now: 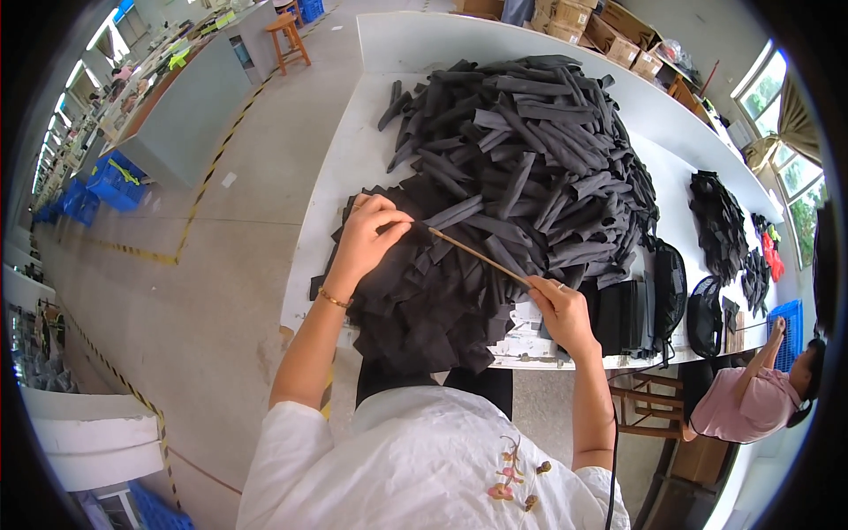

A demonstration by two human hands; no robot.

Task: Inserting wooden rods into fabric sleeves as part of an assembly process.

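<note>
A thin light-brown stick slants over the dark cloth, its lower right end gripped in my right hand. My left hand, with a bracelet at the wrist, is pinched closed beside the stick's far end. What its fingertips hold, if anything, blends into the dark cloth behind. Beneath both hands spreads a loose heap of flat black fabric pieces, reaching the table's near edge. Beyond it rises a large pile of black fabric tubes, lying in all directions.
The white table has a raised back panel. Black mesh pouches and stacked dark pieces sit at my right. Farther right, a co-worker in a pink top sits by another black pile. Cardboard boxes stand behind the panel.
</note>
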